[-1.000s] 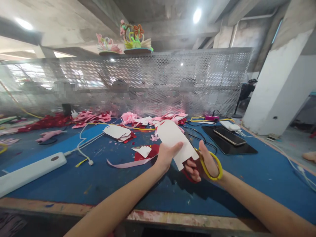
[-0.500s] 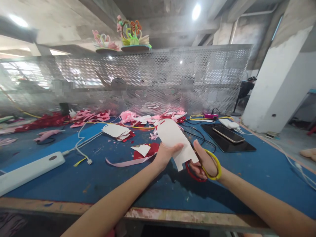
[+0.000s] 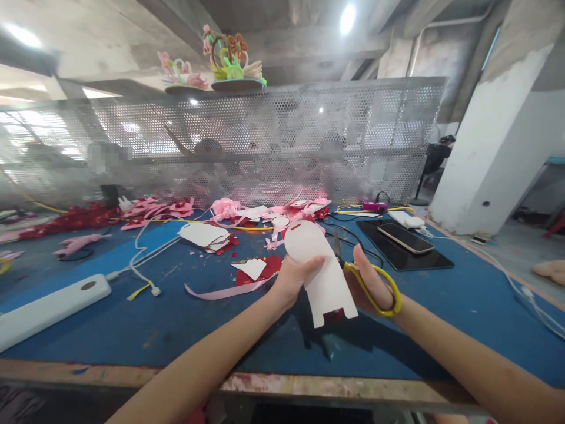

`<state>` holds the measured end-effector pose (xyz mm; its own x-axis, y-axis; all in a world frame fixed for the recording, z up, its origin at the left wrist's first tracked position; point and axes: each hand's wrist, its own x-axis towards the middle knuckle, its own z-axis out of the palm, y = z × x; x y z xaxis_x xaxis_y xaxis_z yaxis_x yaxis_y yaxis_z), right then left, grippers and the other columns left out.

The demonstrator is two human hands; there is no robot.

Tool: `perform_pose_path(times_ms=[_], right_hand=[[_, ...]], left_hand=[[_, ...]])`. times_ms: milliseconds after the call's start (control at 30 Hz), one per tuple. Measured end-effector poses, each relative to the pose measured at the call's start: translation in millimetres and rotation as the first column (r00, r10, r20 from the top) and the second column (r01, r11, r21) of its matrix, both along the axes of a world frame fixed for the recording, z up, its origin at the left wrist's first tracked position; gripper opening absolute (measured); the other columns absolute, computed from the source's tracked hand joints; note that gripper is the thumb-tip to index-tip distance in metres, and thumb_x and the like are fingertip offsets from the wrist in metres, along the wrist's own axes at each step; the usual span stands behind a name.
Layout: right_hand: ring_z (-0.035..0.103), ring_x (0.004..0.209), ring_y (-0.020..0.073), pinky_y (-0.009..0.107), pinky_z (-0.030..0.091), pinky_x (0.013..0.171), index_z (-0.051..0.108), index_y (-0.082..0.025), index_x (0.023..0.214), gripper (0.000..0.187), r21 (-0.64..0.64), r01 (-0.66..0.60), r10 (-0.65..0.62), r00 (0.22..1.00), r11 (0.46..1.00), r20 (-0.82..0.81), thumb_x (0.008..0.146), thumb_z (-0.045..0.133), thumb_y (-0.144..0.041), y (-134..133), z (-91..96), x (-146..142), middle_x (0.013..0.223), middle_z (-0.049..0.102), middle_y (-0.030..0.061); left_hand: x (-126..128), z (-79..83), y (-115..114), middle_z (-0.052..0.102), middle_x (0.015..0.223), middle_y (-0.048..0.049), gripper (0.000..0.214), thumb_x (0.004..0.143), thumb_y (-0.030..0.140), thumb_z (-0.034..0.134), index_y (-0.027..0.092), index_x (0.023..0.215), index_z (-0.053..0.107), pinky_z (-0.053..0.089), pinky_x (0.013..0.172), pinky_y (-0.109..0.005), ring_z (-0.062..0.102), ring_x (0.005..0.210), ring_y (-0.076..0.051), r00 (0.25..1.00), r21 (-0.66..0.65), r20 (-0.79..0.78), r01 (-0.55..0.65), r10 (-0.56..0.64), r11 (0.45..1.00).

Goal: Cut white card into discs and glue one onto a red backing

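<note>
My left hand (image 3: 296, 281) pinches a white paper cutout (image 3: 324, 288) by its left edge, thumb on top. The cutout has a rounded upper end with a small red slot, and a notch in its lower end. In my right hand (image 3: 373, 282) are scissors with a yellow handle loop (image 3: 392, 303); my thumb is through that loop. Their dark blade (image 3: 337, 244) points away from me, beside the paper's right edge. The other fingers are partly hidden behind the paper. Left of my hands, a white folded piece (image 3: 253, 268) lies on red paper (image 3: 269, 271).
A stack of white cutouts (image 3: 205, 235), a pink ribbon (image 3: 225, 292) and a power strip (image 3: 53, 306) lie to the left. Pink and red scraps line the perforated screen (image 3: 282, 141). At right, a phone (image 3: 405, 237) rests on a black tablet (image 3: 424, 263).
The cutout has shifted slightly down and now shows more of its notched end. The scissors have moved up along its right side, and their blade has come into view.
</note>
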<state>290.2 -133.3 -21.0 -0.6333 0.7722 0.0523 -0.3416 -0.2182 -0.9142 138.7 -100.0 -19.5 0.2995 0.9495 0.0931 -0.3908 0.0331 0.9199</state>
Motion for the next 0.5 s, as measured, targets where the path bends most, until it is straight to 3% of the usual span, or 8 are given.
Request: perform_pose_path(times_ms=[267, 400, 500], right_hand=[[0.065, 0.086, 0.0256, 0.034, 0.051, 0.071, 0.062, -0.014, 0.111, 0.077, 0.022, 0.173, -0.172, 0.985, 0.985, -0.027, 0.073, 0.039, -0.077, -6, 5.1, -14, 0.084, 0.070, 0.0093], [0.065, 0.069, 0.0217, 0.030, 0.050, 0.061, 0.065, -0.015, 0.103, 0.068, 0.023, 0.249, -0.249, 0.968, 0.968, -0.006, 0.075, 0.043, -0.072, -5, 1.4, -16, 0.063, 0.067, 0.0051], [0.059, 0.051, 0.0193, 0.028, 0.046, 0.047, 0.067, -0.014, 0.089, 0.080, 0.033, 0.204, -0.206, 0.975, 0.979, 0.086, 0.070, 0.031, -0.083, -3, 1.9, -11, 0.045, 0.057, 0.0022]], left_hand=[[5, -4.7, 0, 0.069, 0.105, -0.0095, 0.042, 0.059, 0.031, 0.079, 0.014, 0.096, 0.068, 0.049, 0.083, -0.033, 0.064, 0.087, -0.021, 0.999, 0.011, -0.025, 0.034, -0.034, 0.999], [3, -6.5, 1, 0.068, 0.108, -0.0101, 0.040, 0.059, 0.030, 0.079, 0.014, 0.093, 0.068, 0.049, 0.084, -0.033, 0.064, 0.089, -0.022, 0.999, 0.010, -0.031, 0.033, -0.033, 0.999], [3, -6.9, 1, 0.069, 0.104, -0.0098, 0.034, 0.058, 0.030, 0.080, 0.014, 0.085, 0.068, 0.050, 0.082, -0.033, 0.065, 0.087, -0.022, 0.998, 0.014, -0.056, 0.024, -0.023, 1.000]])
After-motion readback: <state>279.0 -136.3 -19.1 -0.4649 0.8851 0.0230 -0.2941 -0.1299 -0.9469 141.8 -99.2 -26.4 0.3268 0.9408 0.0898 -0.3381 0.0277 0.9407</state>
